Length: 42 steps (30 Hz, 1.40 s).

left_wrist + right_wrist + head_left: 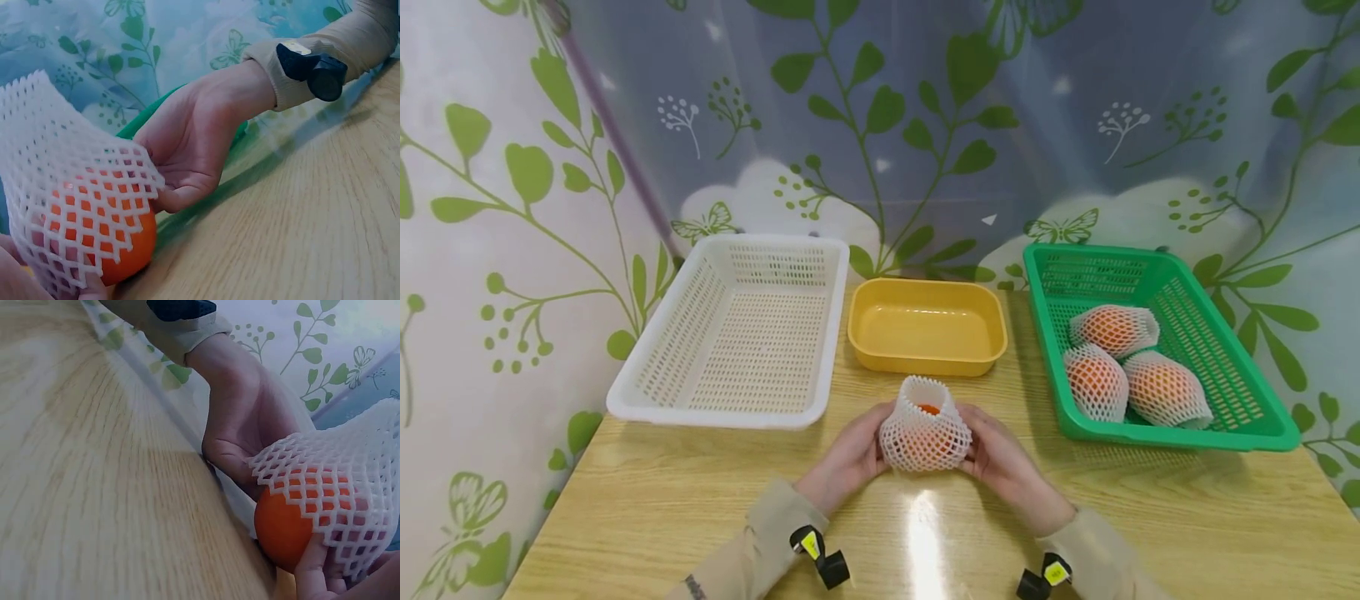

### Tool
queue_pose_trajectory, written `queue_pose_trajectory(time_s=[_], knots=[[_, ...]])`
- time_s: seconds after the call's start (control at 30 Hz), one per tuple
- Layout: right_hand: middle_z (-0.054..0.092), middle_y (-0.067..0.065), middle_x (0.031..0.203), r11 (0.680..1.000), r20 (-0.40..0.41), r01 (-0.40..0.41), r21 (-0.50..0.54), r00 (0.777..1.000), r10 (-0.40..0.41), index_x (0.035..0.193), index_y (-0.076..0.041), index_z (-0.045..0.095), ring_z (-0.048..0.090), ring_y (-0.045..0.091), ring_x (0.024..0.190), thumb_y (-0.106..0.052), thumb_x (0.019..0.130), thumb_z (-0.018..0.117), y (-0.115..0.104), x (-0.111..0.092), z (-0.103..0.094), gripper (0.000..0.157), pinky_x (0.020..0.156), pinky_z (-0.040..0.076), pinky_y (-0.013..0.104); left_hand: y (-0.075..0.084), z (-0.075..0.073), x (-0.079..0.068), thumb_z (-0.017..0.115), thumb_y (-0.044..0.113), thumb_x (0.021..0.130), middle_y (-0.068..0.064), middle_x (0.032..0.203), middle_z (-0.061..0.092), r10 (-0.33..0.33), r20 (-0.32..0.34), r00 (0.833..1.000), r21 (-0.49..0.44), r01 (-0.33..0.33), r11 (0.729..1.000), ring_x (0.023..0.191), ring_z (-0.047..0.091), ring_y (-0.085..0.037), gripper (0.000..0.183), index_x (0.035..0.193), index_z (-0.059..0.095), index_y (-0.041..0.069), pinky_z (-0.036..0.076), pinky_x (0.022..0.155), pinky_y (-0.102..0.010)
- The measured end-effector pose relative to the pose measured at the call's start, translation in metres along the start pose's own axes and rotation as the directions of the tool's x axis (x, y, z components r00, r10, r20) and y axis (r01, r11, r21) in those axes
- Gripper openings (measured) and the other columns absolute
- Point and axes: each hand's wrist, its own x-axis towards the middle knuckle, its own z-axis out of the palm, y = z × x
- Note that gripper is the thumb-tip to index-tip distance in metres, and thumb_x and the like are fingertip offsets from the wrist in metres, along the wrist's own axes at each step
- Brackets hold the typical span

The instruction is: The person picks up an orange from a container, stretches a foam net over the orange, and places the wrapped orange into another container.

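Observation:
Between both hands is an orange (929, 409) in a white foam net sleeve (925, 457), low over the table in front of the yellow tray. The left hand (852, 450) grips its left side and the right hand (1006, 463) its right side, with fingers and thumbs at the net's lower edge. Above the fruit the net's narrower end stands up as an open collar. In the left wrist view the bare bottom of the orange (132, 257) shows below the net. The right wrist view shows the same, with fingertips (310, 569) against the bare skin.
A yellow tray (927, 364) stands behind the hands. To the left is a white basket (718, 414); to the right, a green basket (1232, 375) holds three netted fruits (1095, 383). A patterned curtain (917, 192) hangs behind the wooden table (647, 492).

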Motion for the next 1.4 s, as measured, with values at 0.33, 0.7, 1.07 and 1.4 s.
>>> queue_pose_trajectory(time_s=[0.33, 0.7, 1.07, 1.4], knots=[[0.069, 0.003, 0.099, 0.970, -0.056, 0.028, -0.241, 0.998, -0.043, 0.144, 0.006, 0.044, 0.067, 0.011, 0.084, -0.020, 0.112, 0.037, 0.005, 0.006, 0.003, 0.043, 0.072, 0.059, 0.028, -0.003, 0.004, -0.002, 0.049, 0.030, 0.107, -0.015, 0.131, 0.060, 0.035, -0.060, 0.998, 0.088, -0.030, 0.996, 0.106, 0.060, -0.020, 0.043, 0.140, 0.049, 0.002, 0.053, 0.083, -0.030], [0.054, 0.026, 0.139, 0.927, -0.070, 0.074, -0.367, 0.992, -0.107, 0.152, 0.005, 0.036, 0.063, 0.021, 0.110, -0.035, 0.112, 0.034, 0.004, 0.003, 0.014, 0.057, 0.089, 0.055, 0.032, 0.003, 0.013, -0.004, 0.054, 0.028, 0.105, -0.011, 0.128, 0.061, 0.115, -0.124, 0.986, 0.045, -0.110, 0.993, 0.110, 0.058, -0.018, 0.041, 0.136, 0.054, 0.001, 0.052, 0.091, -0.029], [0.048, 0.010, 0.143, 0.975, 0.185, 0.160, -0.155, 0.974, -0.131, 0.160, -0.010, 0.016, 0.059, 0.018, 0.119, -0.048, 0.110, 0.026, -0.021, -0.004, 0.022, 0.063, 0.102, 0.049, 0.034, 0.024, 0.038, -0.002, 0.057, 0.035, 0.104, -0.006, 0.116, 0.067, 0.383, -0.129, 0.915, 0.177, -0.359, 0.916, 0.101, 0.059, -0.015, 0.032, 0.118, 0.063, 0.007, 0.049, 0.083, -0.027], [0.049, 0.002, 0.135, 0.983, 0.283, 0.180, -0.039, 0.945, -0.162, 0.145, -0.022, 0.037, 0.056, 0.017, 0.118, -0.044, 0.111, 0.024, -0.027, -0.012, 0.024, 0.042, 0.100, 0.049, 0.034, 0.024, 0.042, 0.001, 0.050, 0.012, 0.104, 0.002, 0.105, 0.067, 0.464, -0.073, 0.883, 0.165, -0.448, 0.879, 0.089, 0.057, -0.009, 0.019, 0.117, 0.063, 0.006, 0.045, 0.072, -0.023]])
